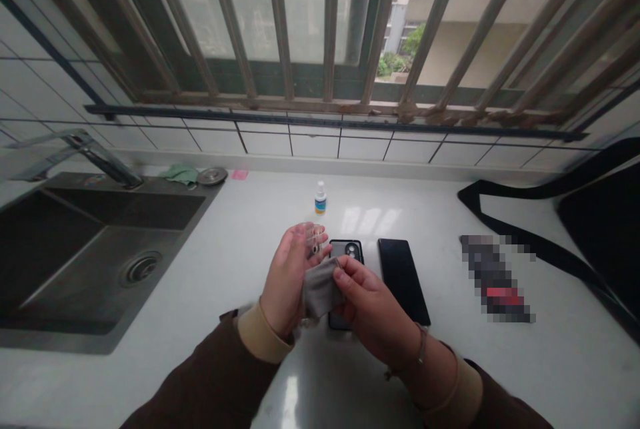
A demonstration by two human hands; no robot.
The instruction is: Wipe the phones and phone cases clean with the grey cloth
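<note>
One grey cloth (323,286), one clear case (316,240)

We hold the clear case in our left hand (287,270), cupped, its fingers behind the see-through plastic. Our right hand (374,306) grips the grey cloth between thumb and fingers, in front of the left palm; we cannot tell whether cloth and case touch. Both things are above the pale surface (240,249).

Beneath our hands lies a dark phone cover (336,247) with camera rings, partly hidden. Just right of it, a flat black device (404,281) lies near our right hand. Beyond our hands, a small white bottle (321,201) stands upright. On our left is a metal sink (75,342).
</note>
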